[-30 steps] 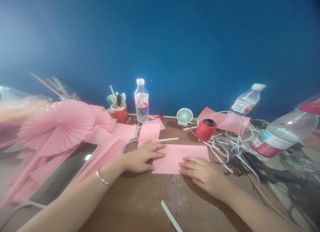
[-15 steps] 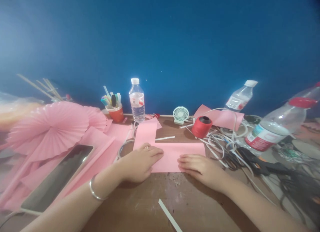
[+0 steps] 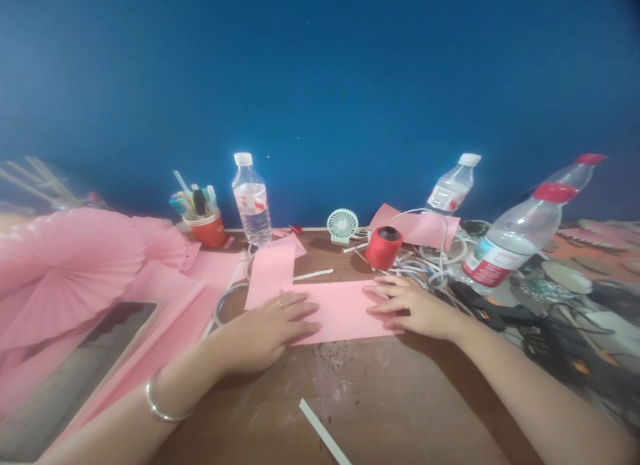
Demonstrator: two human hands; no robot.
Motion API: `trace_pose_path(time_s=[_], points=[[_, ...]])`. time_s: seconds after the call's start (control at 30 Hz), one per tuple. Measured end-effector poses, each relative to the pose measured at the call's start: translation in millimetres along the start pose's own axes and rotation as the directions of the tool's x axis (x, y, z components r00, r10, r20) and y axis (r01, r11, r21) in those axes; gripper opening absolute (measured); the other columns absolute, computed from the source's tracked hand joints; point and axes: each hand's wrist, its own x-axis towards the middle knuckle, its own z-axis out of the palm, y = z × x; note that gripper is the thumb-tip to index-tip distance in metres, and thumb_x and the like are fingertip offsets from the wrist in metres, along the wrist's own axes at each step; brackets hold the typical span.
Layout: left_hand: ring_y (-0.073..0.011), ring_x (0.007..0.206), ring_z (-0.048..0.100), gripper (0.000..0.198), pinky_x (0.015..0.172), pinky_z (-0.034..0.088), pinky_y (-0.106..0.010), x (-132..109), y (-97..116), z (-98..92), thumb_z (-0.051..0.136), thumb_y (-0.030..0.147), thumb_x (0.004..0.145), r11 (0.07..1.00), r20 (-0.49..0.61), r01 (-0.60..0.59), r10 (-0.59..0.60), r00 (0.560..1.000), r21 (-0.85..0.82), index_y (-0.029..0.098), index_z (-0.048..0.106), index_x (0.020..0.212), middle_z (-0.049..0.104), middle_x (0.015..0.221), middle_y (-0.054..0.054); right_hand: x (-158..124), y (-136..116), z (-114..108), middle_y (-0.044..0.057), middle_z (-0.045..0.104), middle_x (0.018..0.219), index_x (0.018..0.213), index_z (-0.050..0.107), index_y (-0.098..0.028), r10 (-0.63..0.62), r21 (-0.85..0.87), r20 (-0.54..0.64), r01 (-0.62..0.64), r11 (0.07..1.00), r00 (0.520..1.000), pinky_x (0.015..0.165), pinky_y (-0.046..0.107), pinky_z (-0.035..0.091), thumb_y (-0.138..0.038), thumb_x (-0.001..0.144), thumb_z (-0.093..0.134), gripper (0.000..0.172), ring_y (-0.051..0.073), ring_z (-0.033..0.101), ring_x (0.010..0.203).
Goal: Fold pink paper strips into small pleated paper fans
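A pink paper sheet [image 3: 340,311] lies flat on the brown table [image 3: 380,398], in front of me. My left hand [image 3: 273,325], with a ring and a silver bangle, rests on its left end, fingers spread. On the right end lies my right hand [image 3: 413,303], palm down with its fingers apart. Another pink strip [image 3: 273,268] extends away from the sheet near my left fingers; whether the two are joined cannot be told. White strips lie behind the sheet [image 3: 313,275] and nearer to me [image 3: 324,430].
Pleated pink fans [image 3: 75,271] and a phone [image 3: 85,378] are at left. Behind stand a pen cup [image 3: 207,230], a water bottle [image 3: 253,205], a small fan [image 3: 343,225] and a red thread spool [image 3: 384,249]. Cables, a large bottle [image 3: 515,241] and a black tool [image 3: 505,315] crowd the right.
The view has turned a little to the right, so most things appear further left. The fingers of my right hand have spread and sit nearer the sheet's far edge.
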Motion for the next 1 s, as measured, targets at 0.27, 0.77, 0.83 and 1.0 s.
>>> trace_pose_path(time_s=[0.27, 0.77, 0.83, 1.0], points=[[-0.0190, 0.131, 0.018, 0.071, 0.108, 0.020, -0.040, -0.1, -3.4, 3.0, 0.036, -0.001, 0.069, 0.998, 0.029, 0.006, -0.004, 1.000, -0.067, 0.033, 0.033, 0.131, 0.023, 0.142, 0.007, 0.3, 2.2, -0.6, -0.008, 0.039, 0.133, 0.108, 0.058, -0.041, -0.005, 0.040, 0.048, 0.003, 0.999, 0.999, 0.103, 0.046, 0.019, -0.043, 0.079, 0.057, 0.029, 0.025, 0.022, 0.127], [-0.0217, 0.131, 0.017, 0.075, 0.107, 0.021, -0.043, 0.2, -4.9, 4.5, 0.037, -0.002, 0.067, 0.996, 0.045, 0.004, 0.000, 0.999, -0.085, 0.039, 0.032, 0.131, 0.019, 0.143, 0.009, 2.7, 4.9, -1.1, -0.008, 0.039, 0.133, 0.111, 0.056, -0.040, 0.002, 0.059, 0.061, -0.006, 0.998, 0.998, 0.104, 0.045, 0.016, -0.042, 0.083, 0.051, 0.028, 0.024, 0.022, 0.127], [-0.0236, 0.131, 0.016, 0.078, 0.105, 0.023, -0.045, 0.7, -4.0, 4.8, 0.037, -0.004, 0.066, 0.997, 0.053, 0.012, -0.008, 0.999, -0.077, 0.043, 0.032, 0.129, 0.016, 0.143, 0.011, 2.9, 5.5, -1.0, -0.008, 0.038, 0.134, 0.111, 0.056, -0.040, 0.001, 0.051, 0.067, -0.005, 0.999, 0.998, 0.104, 0.045, 0.016, -0.042, 0.084, 0.050, 0.028, 0.024, 0.022, 0.127], [-0.0245, 0.132, 0.011, 0.082, 0.105, 0.020, -0.047, 1.4, -0.8, 3.3, 0.036, -0.005, 0.064, 1.000, 0.076, -0.021, 0.023, 0.997, -0.022, 0.045, 0.029, 0.130, 0.015, 0.144, 0.011, 3.1, 6.9, -0.4, -0.008, 0.037, 0.134, 0.112, 0.056, -0.040, 0.005, 0.050, 0.076, -0.009, 0.999, 0.997, 0.104, 0.045, 0.015, -0.042, 0.084, 0.050, 0.028, 0.024, 0.021, 0.127]])
